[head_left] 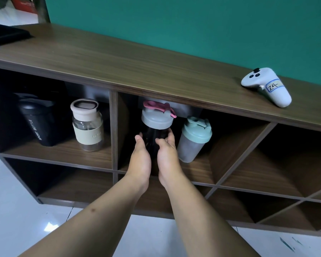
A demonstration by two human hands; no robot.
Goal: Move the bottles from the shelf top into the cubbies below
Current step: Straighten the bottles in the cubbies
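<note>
Shaker bottle [156, 127], hard, slick and probably light; left hand [140, 156] at nine o'clock, right hand [168, 154] at three, fingers curled round its dark body.

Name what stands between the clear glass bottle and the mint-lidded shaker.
In the head view, the cubby divider and the dark shaker with the grey and pink lid, held by both hands, stand between the clear glass bottle and mint-lidded shaker.

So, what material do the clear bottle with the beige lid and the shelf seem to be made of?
The clear bottle looks like glass or hard clear plastic: see-through, glossy wall. I cannot tell which. Its beige band looks like a soft matte sleeve, maybe silicone. The shelf looks like wood-grain laminate board: even brown streaks, smooth low sheen.
</note>
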